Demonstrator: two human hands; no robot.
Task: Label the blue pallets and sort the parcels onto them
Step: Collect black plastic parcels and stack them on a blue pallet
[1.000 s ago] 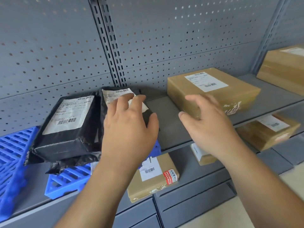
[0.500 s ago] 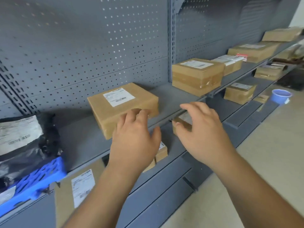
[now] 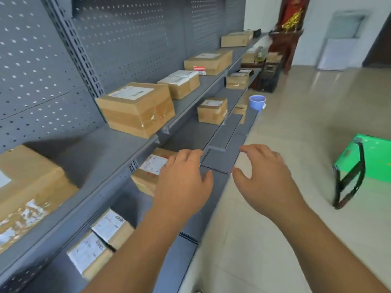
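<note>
Both of my hands hover empty in front of the grey shelving. My left hand (image 3: 184,182) hangs with relaxed fingers over a small cardboard parcel (image 3: 148,172) on the lower shelf. My right hand (image 3: 264,176) is spread loosely above the floor edge, holding nothing. A large cardboard parcel (image 3: 135,108) with a white label stands on the upper shelf, and another (image 3: 27,191) sits at the far left. Two labelled parcels (image 3: 101,237) lie low on the bottom shelf. No blue pallet is in view.
Several more cardboard parcels (image 3: 208,61) line the shelves toward the far end. A blue cup (image 3: 257,102) stands at the bottom shelf's edge. A green stool (image 3: 364,163) with black legs is on the tiled floor to the right. A dark crate (image 3: 268,79) sits farther back.
The view has swung right along the shelving; the black bags and blue pallets have left the frame. My left hand came off the black bag and both hands travelled right, empty.
</note>
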